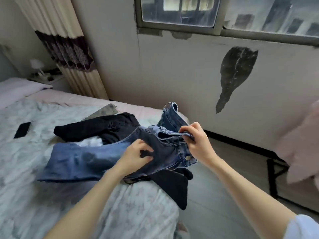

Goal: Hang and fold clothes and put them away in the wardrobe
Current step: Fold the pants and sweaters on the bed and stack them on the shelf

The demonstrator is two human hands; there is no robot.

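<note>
A pair of blue jeans lies partly on the bed at its near corner, the legs spread leftward over the patterned cover while the waist end is lifted off it. The right hand holds the waistband up, its fingers pinched together on the stitched edge. The left hand is bunched into the denim just below the waist, fingers curled tight on a fold of cloth. The metal button of the fly shows below the right wrist, so the front of the jeans faces up and toward the person.

Under and behind the jeans lie dark clothes, one piece hanging over the bed's corner toward the floor. A second piece of denim stands up behind the hands; whether it is a leg of the same jeans or another garment cannot be told. A phone lies on the cover, well apart to the left.

The step in hand looks like sorting out the jeans for folding: finding the waist and getting it square. The next move likely calls for pulling the waistband taut between both hands, freeing the legs from the dark clothes beneath, and laying one leg on the other. The wardrobe is not in view.
</note>
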